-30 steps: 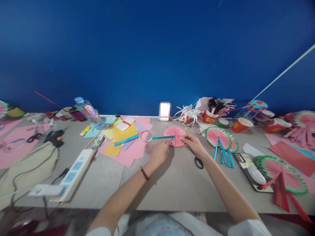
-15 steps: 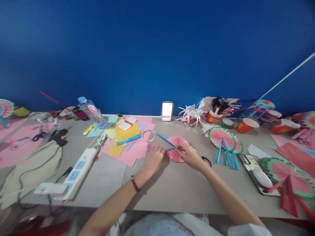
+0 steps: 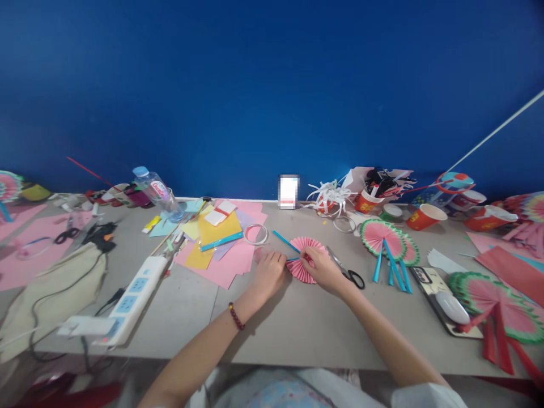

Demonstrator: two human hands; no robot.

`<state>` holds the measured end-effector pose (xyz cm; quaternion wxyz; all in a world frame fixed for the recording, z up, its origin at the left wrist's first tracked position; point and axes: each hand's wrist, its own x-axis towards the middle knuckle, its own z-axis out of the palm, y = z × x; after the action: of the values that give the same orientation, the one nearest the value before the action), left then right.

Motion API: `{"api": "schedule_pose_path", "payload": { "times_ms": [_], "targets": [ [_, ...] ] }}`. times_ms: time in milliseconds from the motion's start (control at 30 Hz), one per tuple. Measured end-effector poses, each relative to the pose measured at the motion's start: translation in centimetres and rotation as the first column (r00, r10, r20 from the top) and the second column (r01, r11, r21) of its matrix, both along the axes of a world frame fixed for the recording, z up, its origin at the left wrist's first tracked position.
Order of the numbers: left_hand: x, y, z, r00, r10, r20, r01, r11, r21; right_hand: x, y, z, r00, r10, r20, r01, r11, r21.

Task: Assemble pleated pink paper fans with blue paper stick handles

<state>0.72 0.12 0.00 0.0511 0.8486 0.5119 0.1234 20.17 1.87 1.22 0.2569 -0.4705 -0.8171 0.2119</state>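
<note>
Pink pleated fan (image 3: 312,247) lies flat on the counter (image 3: 297,323) between both hands. Right hand (image 3: 325,271): fingers pinch the hub where the blue stick (image 3: 285,242) enters, likely to keep the pleats spread. Left hand (image 3: 268,271): fingers curled at the fan's left edge, steadying it; can't tell the grip. Scissors (image 3: 348,272) just right of the right fingers.

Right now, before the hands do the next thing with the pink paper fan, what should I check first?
1. Both hands on the pink fan: ok. The left hand is against its left edge and the right hand pinches near its middle.
2. Fan spread open: ok, the pleats fan out in a round.
3. Blue stick joined to the fan: cannot tell, the hands hide the joint.
4. Fan lying on the table: ok.
5. Scissors out of the way: not ok, they lie right beside the right hand.
</note>
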Motion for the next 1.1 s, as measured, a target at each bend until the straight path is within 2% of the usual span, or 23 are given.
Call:
{"api": "schedule_pose_path", "payload": {
  "times_ms": [267, 500, 700, 833, 1000, 1100],
  "targets": [
    [0.1, 0.5, 0.6, 0.998, 0.0, 0.059, 0.001, 1.0, -0.012, -0.3, 0.4, 0.3, 0.998, -0.062, -0.025, 0.061, 0.997, -0.045],
    [-0.1, 1.2, 1.6, 0.986, -0.002, 0.165, 0.027, 0.988, -0.153, -0.2, 0.5, -0.1, 0.999, -0.028, 0.02, 0.028, 1.0, 0.007],
    [0.8, 2.0, 2.4, 0.991, 0.009, 0.134, 0.026, 0.966, -0.256, -0.4, 0.4, -0.1, 0.998, -0.038, 0.059, 0.039, 0.999, -0.003],
    [1.2, 2.4, 2.4, 0.988, 0.018, 0.155, 0.029, 0.954, -0.297, -0.4, 0.2, -0.2, 0.998, -0.043, 0.045, 0.044, 0.999, -0.006],
    [1.3, 2.8, 1.9, 0.961, 0.022, 0.277, 0.07, 0.945, -0.32, 0.0, 0.2, -0.1, 0.995, -0.046, -0.092, 0.041, 0.998, -0.048],
    [1.1, 2.9, 1.2, 0.938, 0.079, 0.339, 0.041, 0.942, -0.332, 0.3, 0.3, 0.6, 0.974, -0.044, -0.222, 0.029, 0.997, -0.071]
  ]
}}
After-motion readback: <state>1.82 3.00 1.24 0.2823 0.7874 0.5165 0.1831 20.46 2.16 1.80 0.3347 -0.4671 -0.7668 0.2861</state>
